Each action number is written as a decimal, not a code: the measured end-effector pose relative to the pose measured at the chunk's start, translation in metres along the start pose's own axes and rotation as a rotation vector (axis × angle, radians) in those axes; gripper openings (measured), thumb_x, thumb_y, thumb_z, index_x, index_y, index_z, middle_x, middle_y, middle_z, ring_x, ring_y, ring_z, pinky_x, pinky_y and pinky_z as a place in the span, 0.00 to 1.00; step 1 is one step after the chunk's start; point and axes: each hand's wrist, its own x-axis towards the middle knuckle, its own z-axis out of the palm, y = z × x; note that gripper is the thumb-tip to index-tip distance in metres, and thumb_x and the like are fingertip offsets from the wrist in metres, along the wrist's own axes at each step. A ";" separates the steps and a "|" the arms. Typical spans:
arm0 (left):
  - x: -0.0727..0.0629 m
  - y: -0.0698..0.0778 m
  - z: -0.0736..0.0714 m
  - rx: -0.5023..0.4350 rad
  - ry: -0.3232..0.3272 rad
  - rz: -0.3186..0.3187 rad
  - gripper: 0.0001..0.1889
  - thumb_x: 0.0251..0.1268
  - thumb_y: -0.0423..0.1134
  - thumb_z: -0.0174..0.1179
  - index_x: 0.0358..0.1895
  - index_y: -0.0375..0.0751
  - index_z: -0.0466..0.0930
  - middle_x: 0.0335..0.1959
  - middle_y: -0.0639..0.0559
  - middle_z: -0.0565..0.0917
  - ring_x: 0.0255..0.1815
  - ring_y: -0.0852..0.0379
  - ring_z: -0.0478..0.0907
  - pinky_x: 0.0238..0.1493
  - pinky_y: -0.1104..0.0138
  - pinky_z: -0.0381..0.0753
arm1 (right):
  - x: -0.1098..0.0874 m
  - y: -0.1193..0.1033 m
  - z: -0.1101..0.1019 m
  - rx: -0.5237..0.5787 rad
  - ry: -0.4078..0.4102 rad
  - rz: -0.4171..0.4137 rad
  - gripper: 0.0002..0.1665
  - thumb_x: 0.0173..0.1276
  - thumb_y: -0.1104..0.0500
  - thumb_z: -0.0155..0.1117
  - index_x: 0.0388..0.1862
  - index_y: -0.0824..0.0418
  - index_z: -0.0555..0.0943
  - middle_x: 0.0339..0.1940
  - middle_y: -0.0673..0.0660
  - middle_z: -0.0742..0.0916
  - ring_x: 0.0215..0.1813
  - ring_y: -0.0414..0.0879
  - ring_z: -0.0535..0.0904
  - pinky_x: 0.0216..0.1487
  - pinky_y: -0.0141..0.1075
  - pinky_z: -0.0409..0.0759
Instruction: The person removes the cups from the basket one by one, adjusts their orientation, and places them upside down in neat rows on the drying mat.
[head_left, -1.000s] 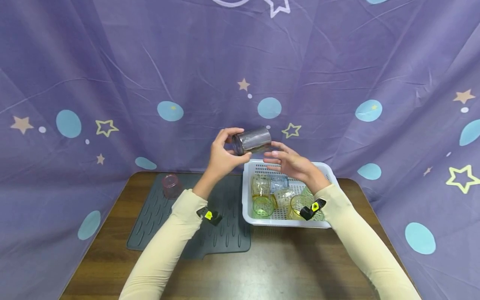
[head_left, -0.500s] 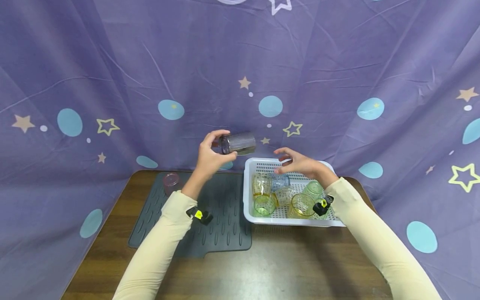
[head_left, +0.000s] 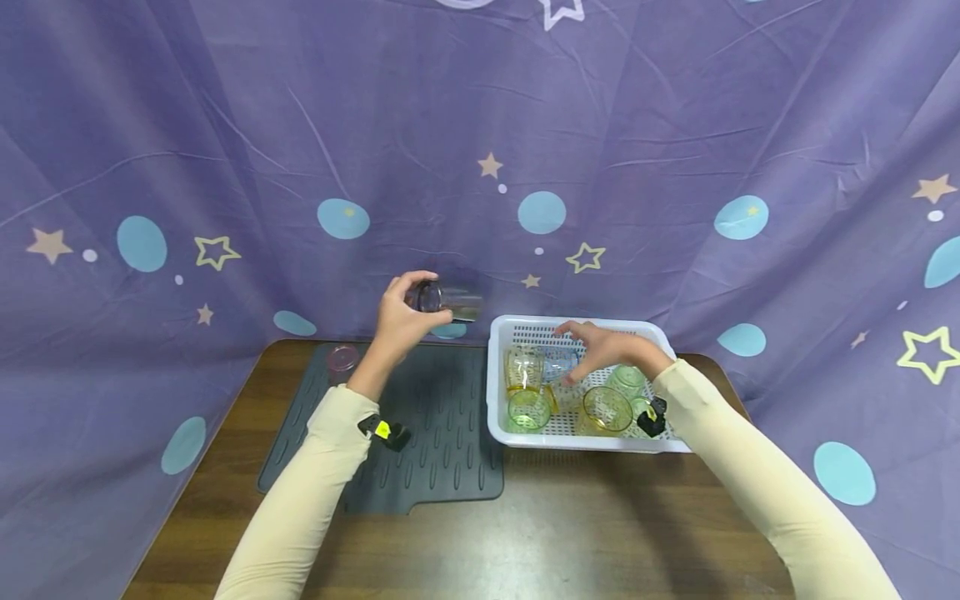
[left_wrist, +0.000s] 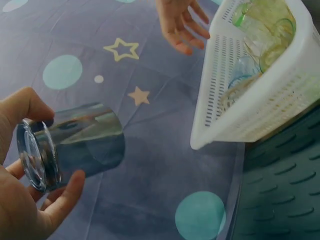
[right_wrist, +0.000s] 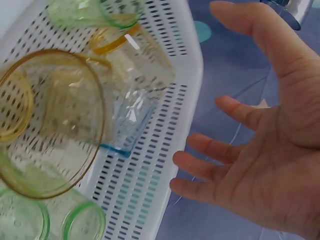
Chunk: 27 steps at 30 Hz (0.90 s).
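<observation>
My left hand [head_left: 399, 327] grips a smoky grey glass tumbler [head_left: 457, 303] by its thick base, up in front of the curtain. The tumbler lies nearly sideways, its mouth toward the right; the left wrist view shows the fingers round the base of the tumbler [left_wrist: 87, 140]. Over the white basket [head_left: 495, 383] hangs my right hand [head_left: 600, 348], fingers spread and holding nothing. Below it are a blue glass [head_left: 557, 363], a yellow glass [head_left: 606, 412] and green glasses, one being this green glass [head_left: 528, 410]. In the right wrist view, an amber-rimmed glass [right_wrist: 102, 125] shows close up.
A dark grey ridged mat [head_left: 450, 450] lies left of the basket on the wooden table [head_left: 540, 533]. A pink glass [head_left: 342, 358] stands at the mat's back left, partly behind my left arm. A purple curtain [head_left: 420, 125] hangs behind the table.
My left hand has carried the grey tumbler left and lower, away from the right hand. The right hand has moved off the tumbler, right and down over the basket.
</observation>
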 end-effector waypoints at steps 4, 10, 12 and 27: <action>-0.001 -0.006 -0.005 0.043 -0.014 -0.058 0.32 0.49 0.29 0.73 0.62 0.41 0.78 0.60 0.39 0.72 0.56 0.43 0.73 0.52 0.53 0.80 | -0.003 0.003 0.005 -0.154 -0.033 0.010 0.51 0.48 0.50 0.81 0.68 0.60 0.65 0.68 0.73 0.72 0.71 0.67 0.68 0.71 0.61 0.70; 0.000 -0.017 -0.009 0.103 -0.021 -0.128 0.32 0.48 0.31 0.73 0.62 0.42 0.78 0.60 0.40 0.73 0.55 0.42 0.72 0.51 0.53 0.80 | -0.007 0.008 0.014 -0.227 -0.087 0.060 0.51 0.47 0.51 0.80 0.67 0.62 0.65 0.64 0.70 0.74 0.67 0.64 0.71 0.68 0.57 0.74; 0.002 -0.021 -0.010 0.116 -0.022 -0.138 0.32 0.48 0.31 0.73 0.62 0.41 0.79 0.60 0.39 0.73 0.54 0.42 0.72 0.51 0.54 0.80 | -0.008 0.010 0.016 -0.226 -0.098 0.085 0.52 0.48 0.51 0.80 0.67 0.63 0.63 0.65 0.71 0.74 0.68 0.65 0.70 0.68 0.57 0.74; 0.008 -0.047 -0.026 0.356 -0.077 -0.266 0.32 0.48 0.38 0.75 0.61 0.41 0.78 0.63 0.36 0.73 0.63 0.37 0.72 0.63 0.45 0.76 | -0.013 0.026 0.026 -0.330 -0.117 0.144 0.50 0.44 0.48 0.79 0.64 0.64 0.67 0.55 0.64 0.78 0.58 0.54 0.74 0.61 0.49 0.78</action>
